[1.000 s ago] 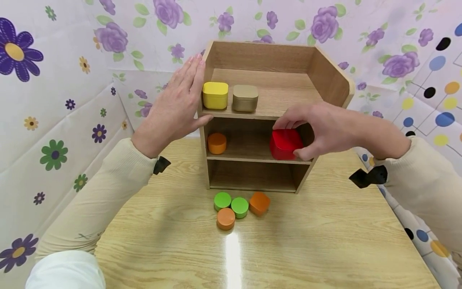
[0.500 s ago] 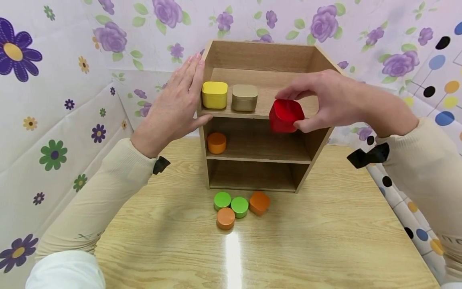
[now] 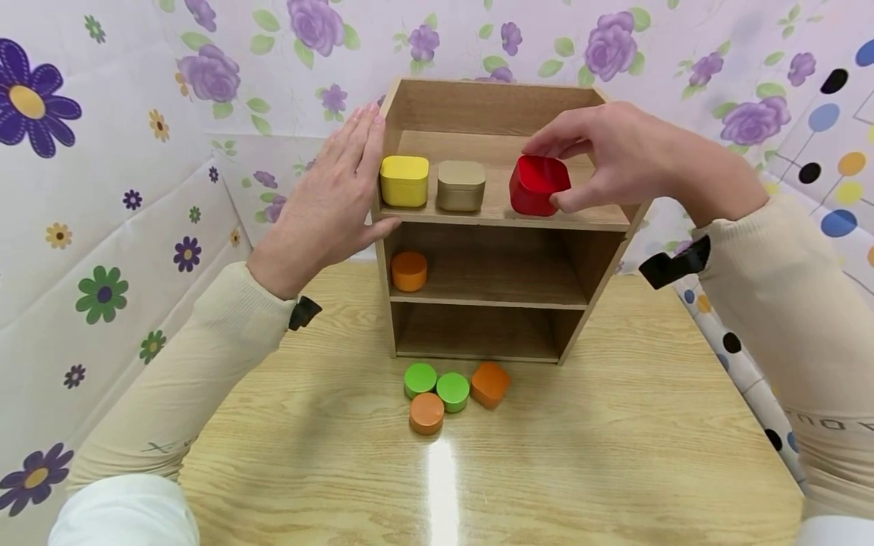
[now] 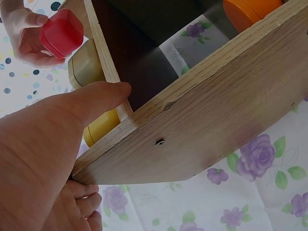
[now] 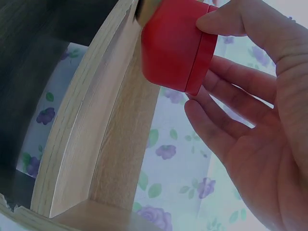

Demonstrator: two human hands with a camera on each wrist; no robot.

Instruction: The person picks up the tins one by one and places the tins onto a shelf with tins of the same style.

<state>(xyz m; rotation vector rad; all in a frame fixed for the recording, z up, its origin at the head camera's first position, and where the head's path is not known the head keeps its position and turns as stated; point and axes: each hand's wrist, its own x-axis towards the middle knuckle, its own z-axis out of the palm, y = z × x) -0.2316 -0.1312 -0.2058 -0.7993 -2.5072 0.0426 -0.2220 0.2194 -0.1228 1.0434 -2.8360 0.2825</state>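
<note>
My right hand [image 3: 614,163] pinches a red lidded box [image 3: 539,186] between thumb and fingers, close over the top tier of a small wooden shelf [image 3: 485,305]. The box appears tilted in the right wrist view, the thumb at its lid seam. A yellow lidded box [image 3: 405,182] and a khaki lidded box [image 3: 460,186] stand on that tier, left of the red one. My left hand [image 3: 328,197] rests with straight fingers along the shelf's left side. Its thumb [image 4: 103,98] lies across the front edge in the left wrist view.
An orange round tin [image 3: 409,271] stands on the middle tier at left. On the table [image 3: 307,455], before the shelf, lie two green round tins [image 3: 453,391], an orange-brown round tin [image 3: 426,414] and an orange squarish box [image 3: 490,384]. Flower-patterned cloth [image 3: 273,68] hangs behind.
My right hand has lifted the red box out of the middle tier and up to the top tier, right of the khaki box. The left hand has stayed in place.
</note>
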